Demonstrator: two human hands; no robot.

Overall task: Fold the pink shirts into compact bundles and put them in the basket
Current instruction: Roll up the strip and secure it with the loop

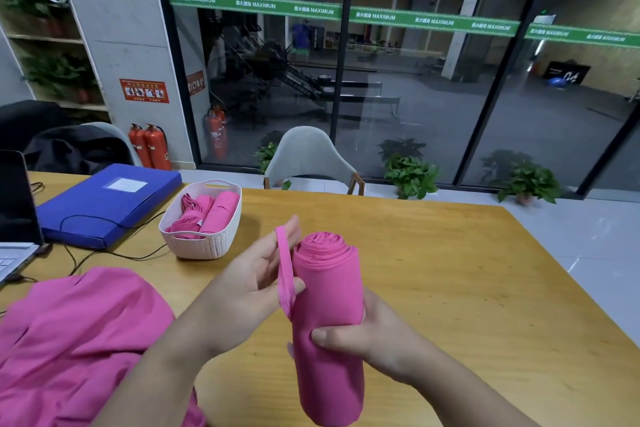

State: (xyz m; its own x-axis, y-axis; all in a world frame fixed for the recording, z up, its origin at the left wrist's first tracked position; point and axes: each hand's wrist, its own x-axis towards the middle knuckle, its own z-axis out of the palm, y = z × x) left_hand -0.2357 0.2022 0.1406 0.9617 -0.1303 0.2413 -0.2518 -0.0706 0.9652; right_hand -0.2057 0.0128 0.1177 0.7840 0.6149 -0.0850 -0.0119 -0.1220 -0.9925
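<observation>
The right hand (367,333) is gripping a rolled pink shirt (327,315) upright above the table (450,288), while the left hand (256,277) beside it is pinching its loose strap (285,270). Farther left, the basket (202,243) is holding pink bundles (207,213). Beyond, a green window strip (346,12) is reading "MAXIMUM".

Both forearms came up from the bottom of the frame bare, no sleeves on them. The left hand (252,282) and right hand (367,331) wore no rings, watch or gloves.
</observation>
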